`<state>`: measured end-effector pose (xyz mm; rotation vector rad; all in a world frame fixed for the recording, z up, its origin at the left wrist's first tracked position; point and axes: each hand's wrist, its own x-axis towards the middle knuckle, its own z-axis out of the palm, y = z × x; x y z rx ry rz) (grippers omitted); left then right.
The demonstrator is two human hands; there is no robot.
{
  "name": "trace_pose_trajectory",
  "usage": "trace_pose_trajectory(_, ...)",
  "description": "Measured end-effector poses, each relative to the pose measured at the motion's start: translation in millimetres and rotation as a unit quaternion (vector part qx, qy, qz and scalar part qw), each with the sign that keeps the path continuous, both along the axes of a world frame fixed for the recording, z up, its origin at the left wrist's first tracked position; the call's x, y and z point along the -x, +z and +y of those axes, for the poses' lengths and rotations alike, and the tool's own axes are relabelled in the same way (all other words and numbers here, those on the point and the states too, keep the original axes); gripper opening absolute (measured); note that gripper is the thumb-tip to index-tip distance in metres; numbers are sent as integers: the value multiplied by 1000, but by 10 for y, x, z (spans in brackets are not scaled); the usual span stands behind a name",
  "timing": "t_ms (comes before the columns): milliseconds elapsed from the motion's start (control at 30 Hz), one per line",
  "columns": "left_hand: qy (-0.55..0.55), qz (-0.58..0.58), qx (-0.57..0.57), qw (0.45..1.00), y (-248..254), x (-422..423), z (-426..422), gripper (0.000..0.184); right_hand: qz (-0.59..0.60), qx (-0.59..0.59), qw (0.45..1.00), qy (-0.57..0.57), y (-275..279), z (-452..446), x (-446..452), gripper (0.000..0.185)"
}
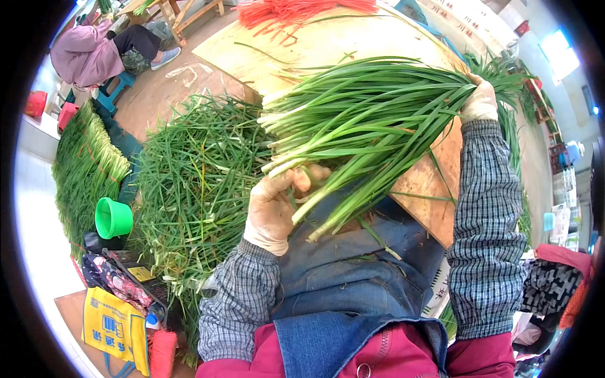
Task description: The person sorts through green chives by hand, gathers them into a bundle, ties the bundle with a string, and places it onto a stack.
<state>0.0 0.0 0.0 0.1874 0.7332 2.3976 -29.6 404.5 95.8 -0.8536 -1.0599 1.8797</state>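
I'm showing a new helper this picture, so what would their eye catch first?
Likely the big bunch of green leaves across the middle, its leafy end in the right hand, the left hand by its pale stalks. Next, the red strips atop the table, and the bright green bucket at the left.

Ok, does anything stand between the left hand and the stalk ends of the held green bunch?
Nothing visible does: the left hand sits at the pale stalk ends of the green bunch, gripped farther along by the right hand.
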Motion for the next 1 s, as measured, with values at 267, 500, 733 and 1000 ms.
trace_pose_trajectory(267, 76, 106, -8, 991, 242, -44, -977, 38, -23, 11, 998, 49, -136, 310, -115, 22)
trace_pose_trajectory(500, 103, 464, 706, 525, 86, -216, -2020, 18, 9, 55, 998, 24, -460, 1040, 48, 22)
trace_pose_trajectory(733, 41, 630, 554, 542, 284, -864, -27, 30, 21, 111, 993, -42, -432, 1170, 206, 36)
trace_pose_trajectory(1000, 69, 669, 557, 488, -65, -672, 220, 11, -67, 61, 995, -37, -180, 613, 157, 38)
